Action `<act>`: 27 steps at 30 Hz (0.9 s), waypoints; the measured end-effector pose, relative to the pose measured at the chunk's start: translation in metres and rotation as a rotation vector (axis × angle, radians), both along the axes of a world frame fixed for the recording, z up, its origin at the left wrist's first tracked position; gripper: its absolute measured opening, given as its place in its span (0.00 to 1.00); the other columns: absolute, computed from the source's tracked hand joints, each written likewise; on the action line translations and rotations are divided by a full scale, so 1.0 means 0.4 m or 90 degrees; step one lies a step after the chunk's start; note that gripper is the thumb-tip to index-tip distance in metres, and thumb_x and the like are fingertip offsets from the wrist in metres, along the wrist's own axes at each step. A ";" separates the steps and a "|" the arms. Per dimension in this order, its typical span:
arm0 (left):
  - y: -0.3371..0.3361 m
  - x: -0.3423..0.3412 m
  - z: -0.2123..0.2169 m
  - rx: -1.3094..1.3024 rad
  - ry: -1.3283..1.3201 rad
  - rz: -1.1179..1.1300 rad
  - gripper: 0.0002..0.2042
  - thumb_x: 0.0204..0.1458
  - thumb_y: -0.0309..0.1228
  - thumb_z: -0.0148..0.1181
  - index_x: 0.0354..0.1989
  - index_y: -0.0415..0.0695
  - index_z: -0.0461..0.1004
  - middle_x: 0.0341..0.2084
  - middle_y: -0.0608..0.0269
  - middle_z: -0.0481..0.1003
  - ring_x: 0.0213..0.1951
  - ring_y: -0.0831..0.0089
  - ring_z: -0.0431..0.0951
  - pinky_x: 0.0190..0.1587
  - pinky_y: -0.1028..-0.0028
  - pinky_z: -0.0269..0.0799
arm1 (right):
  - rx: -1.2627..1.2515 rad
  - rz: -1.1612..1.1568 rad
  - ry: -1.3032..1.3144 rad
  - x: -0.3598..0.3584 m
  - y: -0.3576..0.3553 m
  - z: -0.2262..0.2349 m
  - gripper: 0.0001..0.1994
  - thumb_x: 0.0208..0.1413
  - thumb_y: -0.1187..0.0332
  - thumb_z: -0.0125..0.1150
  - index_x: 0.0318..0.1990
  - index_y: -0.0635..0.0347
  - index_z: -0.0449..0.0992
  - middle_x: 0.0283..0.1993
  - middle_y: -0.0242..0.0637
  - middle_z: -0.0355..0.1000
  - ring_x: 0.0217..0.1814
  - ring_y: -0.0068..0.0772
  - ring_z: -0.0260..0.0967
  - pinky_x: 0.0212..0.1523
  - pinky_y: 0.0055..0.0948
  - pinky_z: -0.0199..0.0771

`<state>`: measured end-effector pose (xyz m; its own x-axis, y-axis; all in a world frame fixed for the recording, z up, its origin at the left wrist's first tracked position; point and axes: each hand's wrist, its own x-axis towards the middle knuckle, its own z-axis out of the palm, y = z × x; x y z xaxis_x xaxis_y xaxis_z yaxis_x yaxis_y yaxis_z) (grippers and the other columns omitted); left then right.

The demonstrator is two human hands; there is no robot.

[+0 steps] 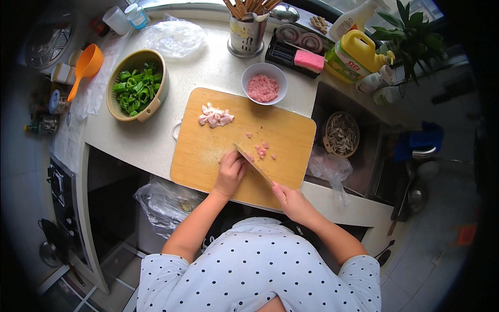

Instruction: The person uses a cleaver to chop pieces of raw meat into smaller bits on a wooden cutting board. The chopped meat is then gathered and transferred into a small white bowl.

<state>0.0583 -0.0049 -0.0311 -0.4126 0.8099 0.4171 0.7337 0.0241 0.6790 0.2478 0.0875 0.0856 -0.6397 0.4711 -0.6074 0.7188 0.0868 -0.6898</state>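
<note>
My right hand is closed round the handle of a kitchen knife. The blade slants up and left across the wooden cutting board. Close against the blade's left side, my left hand has its fingers curled down on the board; whatever lies under them is hidden. Small bits of pink meat are scattered just right of the blade. A heap of pale, fatty meat pieces rests on the board's upper left. Minced pink meat fills part of a white bowl at the board's far edge.
Left stands a beige colander of cut green peppers, near an orange ladle. Behind are a plastic bag and a utensil holder. On the right, the sink holds a basket of small fish. A yellow jug stands beyond.
</note>
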 end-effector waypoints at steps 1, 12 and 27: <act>0.001 -0.002 -0.001 -0.003 -0.008 -0.003 0.10 0.42 0.17 0.62 0.35 0.35 0.76 0.40 0.51 0.74 0.47 0.52 0.72 0.50 0.60 0.69 | 0.017 0.023 -0.019 -0.007 0.004 -0.009 0.22 0.66 0.55 0.44 0.53 0.64 0.72 0.39 0.60 0.74 0.44 0.60 0.73 0.45 0.42 0.72; -0.016 -0.018 0.045 0.031 -0.050 -0.041 0.13 0.40 0.21 0.68 0.37 0.36 0.75 0.40 0.53 0.74 0.46 0.52 0.73 0.49 0.59 0.70 | 0.011 -0.080 -0.005 -0.025 0.028 -0.064 0.22 0.66 0.54 0.42 0.45 0.66 0.74 0.35 0.61 0.72 0.42 0.59 0.73 0.40 0.43 0.71; -0.023 -0.015 -0.020 -0.009 0.028 -0.009 0.09 0.43 0.21 0.64 0.34 0.38 0.75 0.40 0.52 0.73 0.47 0.52 0.72 0.50 0.60 0.68 | 0.066 0.007 0.037 -0.089 -0.014 -0.054 0.22 0.66 0.53 0.44 0.51 0.64 0.73 0.37 0.58 0.74 0.43 0.60 0.72 0.43 0.43 0.72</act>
<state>0.0524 -0.0142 -0.0393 -0.3817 0.8214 0.4237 0.7635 0.0219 0.6454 0.2121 0.0821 0.0641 -0.6772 0.5230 -0.5176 0.6771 0.1676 -0.7166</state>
